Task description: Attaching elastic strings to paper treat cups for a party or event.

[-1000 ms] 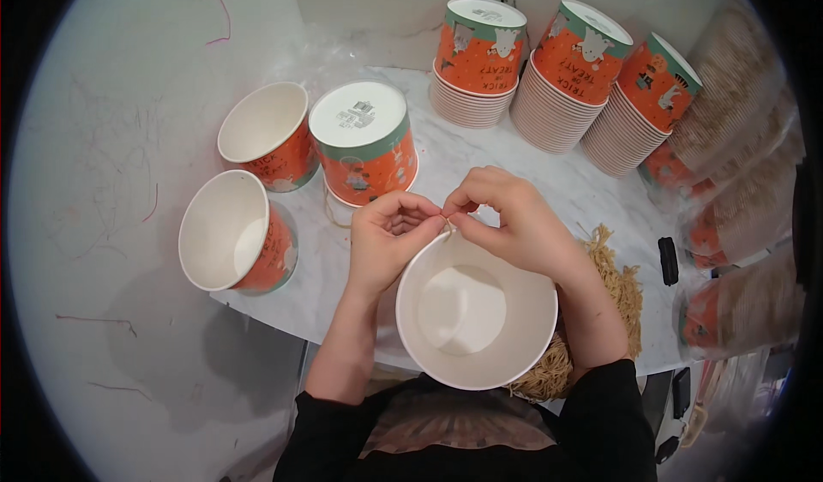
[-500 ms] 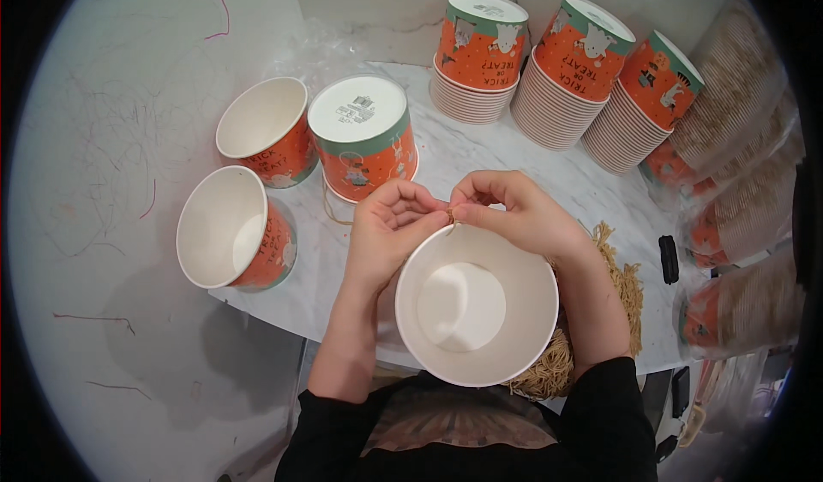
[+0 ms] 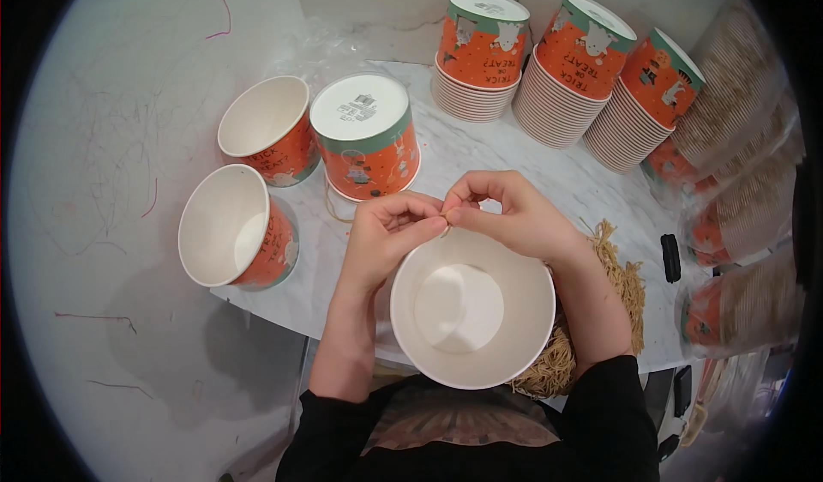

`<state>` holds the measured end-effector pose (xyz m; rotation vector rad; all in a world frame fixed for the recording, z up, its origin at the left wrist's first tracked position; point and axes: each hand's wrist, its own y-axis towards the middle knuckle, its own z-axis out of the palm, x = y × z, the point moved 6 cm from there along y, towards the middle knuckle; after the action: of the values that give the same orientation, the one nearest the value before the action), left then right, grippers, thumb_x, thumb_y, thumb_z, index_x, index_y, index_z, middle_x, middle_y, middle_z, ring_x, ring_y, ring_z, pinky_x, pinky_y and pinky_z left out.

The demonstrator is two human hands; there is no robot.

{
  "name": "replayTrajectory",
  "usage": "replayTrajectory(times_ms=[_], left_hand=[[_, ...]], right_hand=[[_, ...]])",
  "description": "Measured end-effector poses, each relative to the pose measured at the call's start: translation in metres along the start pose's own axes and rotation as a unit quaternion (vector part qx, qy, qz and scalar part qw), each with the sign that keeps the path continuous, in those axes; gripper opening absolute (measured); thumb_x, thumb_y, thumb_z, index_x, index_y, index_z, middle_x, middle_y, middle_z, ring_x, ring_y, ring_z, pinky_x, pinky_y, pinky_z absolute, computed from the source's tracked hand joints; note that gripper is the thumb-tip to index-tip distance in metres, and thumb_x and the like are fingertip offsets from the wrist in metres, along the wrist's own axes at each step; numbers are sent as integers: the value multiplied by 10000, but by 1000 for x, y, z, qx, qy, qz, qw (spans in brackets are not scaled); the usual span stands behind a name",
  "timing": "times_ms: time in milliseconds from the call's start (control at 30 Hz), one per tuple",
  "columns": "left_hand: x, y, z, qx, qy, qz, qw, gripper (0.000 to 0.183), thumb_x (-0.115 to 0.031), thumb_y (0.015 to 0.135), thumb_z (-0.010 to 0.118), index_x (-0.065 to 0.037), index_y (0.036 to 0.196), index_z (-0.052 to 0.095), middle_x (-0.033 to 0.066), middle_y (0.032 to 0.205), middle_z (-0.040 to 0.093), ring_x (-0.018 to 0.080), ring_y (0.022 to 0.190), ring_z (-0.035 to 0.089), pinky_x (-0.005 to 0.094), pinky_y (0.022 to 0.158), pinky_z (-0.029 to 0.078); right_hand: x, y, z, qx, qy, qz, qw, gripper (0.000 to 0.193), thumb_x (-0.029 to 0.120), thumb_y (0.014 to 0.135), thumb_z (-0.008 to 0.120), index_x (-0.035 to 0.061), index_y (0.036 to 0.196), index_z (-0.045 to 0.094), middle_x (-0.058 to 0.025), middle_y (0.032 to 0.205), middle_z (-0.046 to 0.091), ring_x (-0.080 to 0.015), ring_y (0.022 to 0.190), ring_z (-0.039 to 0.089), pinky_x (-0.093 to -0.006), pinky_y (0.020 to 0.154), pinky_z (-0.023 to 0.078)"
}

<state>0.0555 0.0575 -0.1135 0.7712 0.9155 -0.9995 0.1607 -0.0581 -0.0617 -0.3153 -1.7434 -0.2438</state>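
Note:
A paper bucket (image 3: 527,310), white inside, stands in front of me with its mouth facing up. At its far rim my left hand (image 3: 381,237) and my right hand (image 3: 514,216) meet, fingertips pinched together. Between them shows a small bit of tan twine (image 3: 445,231); most of it is hidden by the fingers. A bundle of tan twine (image 3: 549,369) lies right of the bucket, partly under my right forearm. Just beyond my left hand an orange and green bucket (image 3: 373,160) stands upside down, with a thin loop of twine (image 3: 331,207) at its side.
Two buckets, one nearer (image 3: 279,246) and one farther (image 3: 291,152), stand mouth up at the left table edge. Three stacks of upturned buckets (image 3: 476,96) line the back. Plastic-wrapped stacks (image 3: 746,306) and a small black object (image 3: 670,257) are at the right.
Both hands have shifted slightly left, still pinched together at the rim. The bucket under them has moved slightly left too.

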Motion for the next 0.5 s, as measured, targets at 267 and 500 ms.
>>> replayTrajectory(times_ms=[267, 500], left_hand=[[9, 5, 0, 11, -73, -108, 991, 83, -56, 879, 736, 16, 914, 714, 57, 903, 720, 104, 777, 671, 239, 722, 537], [19, 4, -2, -1, -150, -90, 985, 74, -58, 857, 718, -13, 892, 671, 59, 892, 711, 112, 763, 669, 248, 722, 541]], right_hand=[[13, -2, -4, -50, -51, -24, 997, 127, 111, 833, 707, -15, 847, 709, -13, 788, 659, -72, 756, 574, -251, 708, 478], [14, -1, -1, -63, -72, -58, 994, 116, 88, 808, 689, -25, 836, 694, -17, 767, 653, -79, 733, 573, -255, 692, 485]])
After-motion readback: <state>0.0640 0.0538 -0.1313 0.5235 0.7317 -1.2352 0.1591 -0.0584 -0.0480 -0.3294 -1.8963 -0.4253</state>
